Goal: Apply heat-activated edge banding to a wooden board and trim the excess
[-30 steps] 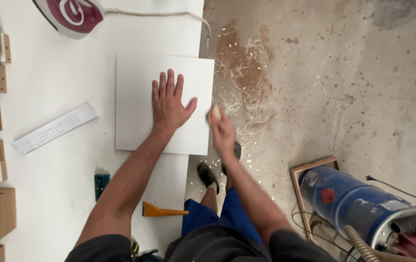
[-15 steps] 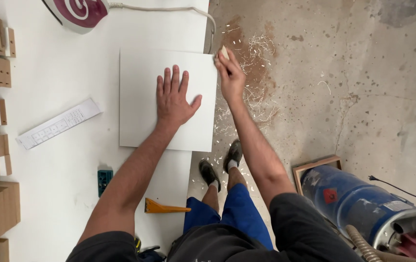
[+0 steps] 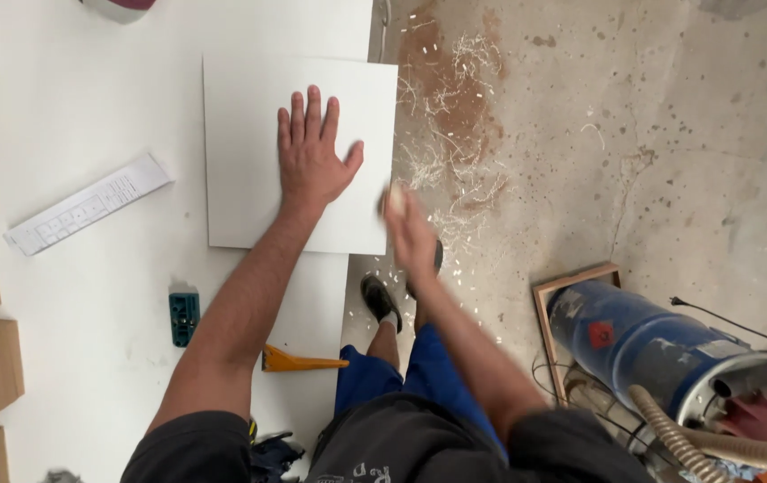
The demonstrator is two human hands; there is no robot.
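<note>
Bright, even daylight with soft, faint shadows; the white tabletop (image 3: 88, 376) nearly glares, and the right hand (image 3: 410, 234) (moving) is motion-blurred.

Single head-worn view, looked almost straight down from standing height along the person's own arms and legs. Frame took in the white worktable (image 3: 88, 107) on the left and the concrete floor (image 3: 670, 134) on the right, table edge running roughly mid-frame. No second view for overlap.

Left hand (image 3: 314, 161) flat, fingers spread, arm extended; right hand (image 3: 408, 231) blurred, fingers curled.
</note>
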